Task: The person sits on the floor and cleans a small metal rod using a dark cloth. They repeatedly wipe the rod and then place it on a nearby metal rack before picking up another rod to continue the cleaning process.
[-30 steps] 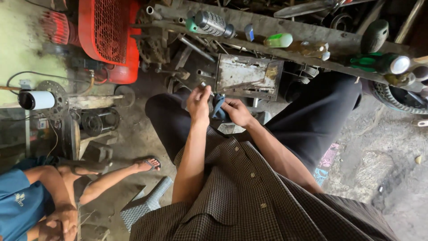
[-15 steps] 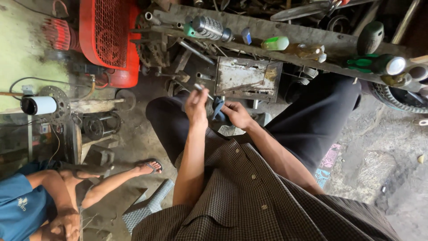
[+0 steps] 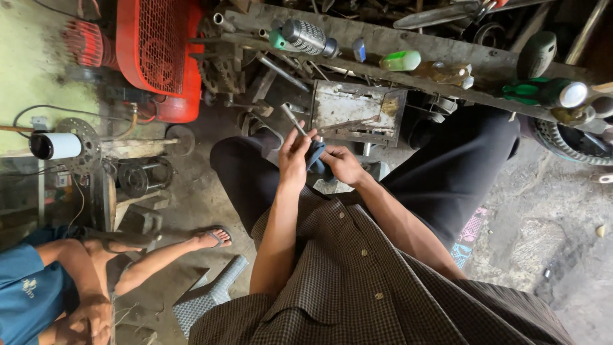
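Note:
My left hand grips a thin metal rod that sticks up and to the left from my fingers. Right beside it, my right hand is closed on a blue rag, which sits between both hands near the rod's lower end. Both hands hover over my lap, above my dark trousers and checked shirt.
A grimy metal tray lies just beyond my hands. A wooden shelf carries bottles and a green-handled tool. A red machine stands at the upper left. Another person's leg and sandal are on the left.
My left hand has turned the rod and brought it back closer to the rag; the rod's tip now points further up. My right hand has barely moved.

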